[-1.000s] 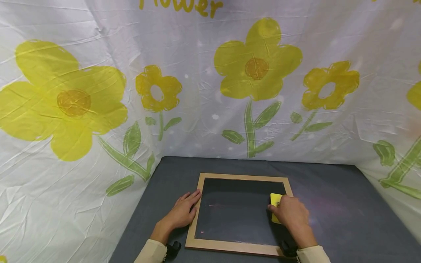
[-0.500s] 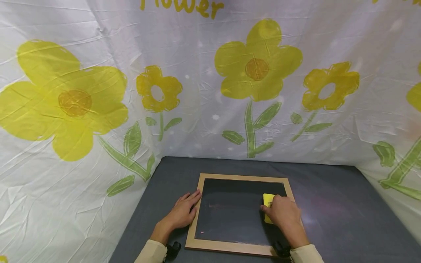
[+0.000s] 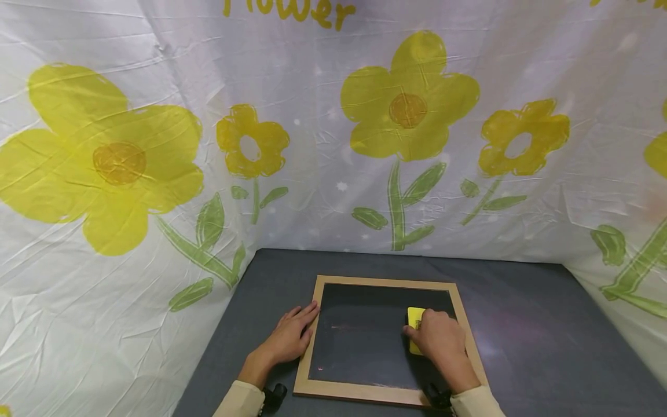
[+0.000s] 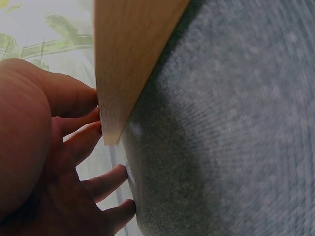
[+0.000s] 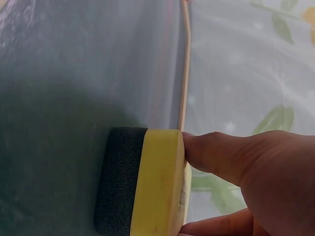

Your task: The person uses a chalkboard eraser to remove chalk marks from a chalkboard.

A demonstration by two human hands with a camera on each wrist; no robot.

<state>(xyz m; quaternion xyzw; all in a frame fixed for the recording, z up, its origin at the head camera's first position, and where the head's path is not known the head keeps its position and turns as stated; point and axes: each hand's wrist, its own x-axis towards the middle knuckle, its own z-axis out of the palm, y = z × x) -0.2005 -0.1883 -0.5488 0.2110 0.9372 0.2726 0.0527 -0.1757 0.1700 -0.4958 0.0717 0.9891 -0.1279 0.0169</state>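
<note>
A small chalkboard with a light wooden frame lies flat on the dark cloth. My right hand holds a yellow eraser, its dark felt side down on the right part of the board. In the right wrist view the thumb presses the back of the eraser; most of the other fingers are out of sight. My left hand rests at the frame's left side, fingers touching its edge, the lower fingertips on the cloth. Faint pinkish marks show on the board's left part.
A dark grey cloth covers the table around the board. White hanging fabric with printed yellow flowers rises behind the table and at both sides.
My right hand has slid the eraser left across the board, from near the right side of the frame. The left hand and the board have stayed in place.
</note>
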